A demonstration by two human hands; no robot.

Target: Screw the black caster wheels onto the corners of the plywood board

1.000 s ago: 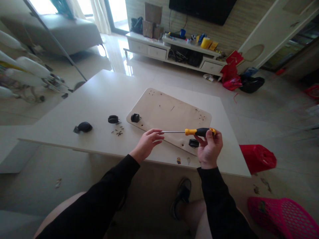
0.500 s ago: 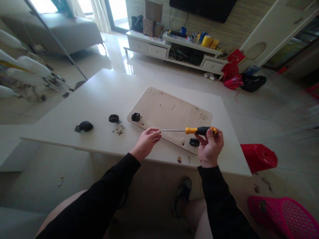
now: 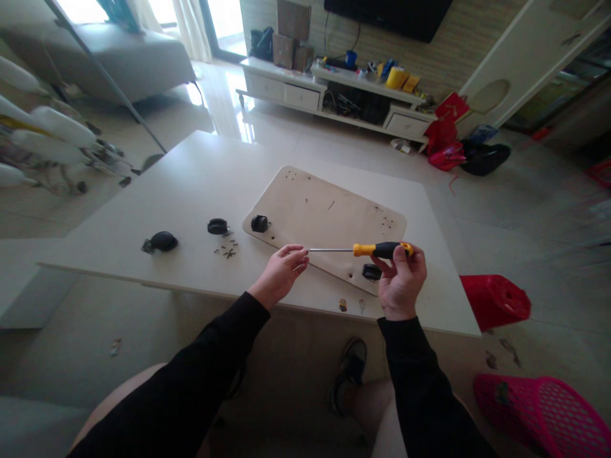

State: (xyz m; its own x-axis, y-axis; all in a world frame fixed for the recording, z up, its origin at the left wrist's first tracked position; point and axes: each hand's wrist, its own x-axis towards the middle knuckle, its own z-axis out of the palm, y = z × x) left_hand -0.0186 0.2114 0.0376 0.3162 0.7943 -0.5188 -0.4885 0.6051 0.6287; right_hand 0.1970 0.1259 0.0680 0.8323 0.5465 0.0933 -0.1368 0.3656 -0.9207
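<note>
Holding screwdriver [image 3: 359,250] roughly level above board [image 3: 315,219], near edge. Right hand [image 3: 403,283]: fingers closed on handle [image 3: 389,250]. Left hand [image 3: 282,270] by tip, pinch unclear. Probably light, stiff; handle best hold.

The screwdriver [image 3: 365,250] is yellow and black, the casters [image 3: 163,241] black, the board [image 3: 324,222] beige.

No words, brands or numbers can be read; any marks on the television [image 3: 389,18] at one o'clock and the red packaging [image 3: 451,107] at two o'clock are too blurred to tell.
</note>
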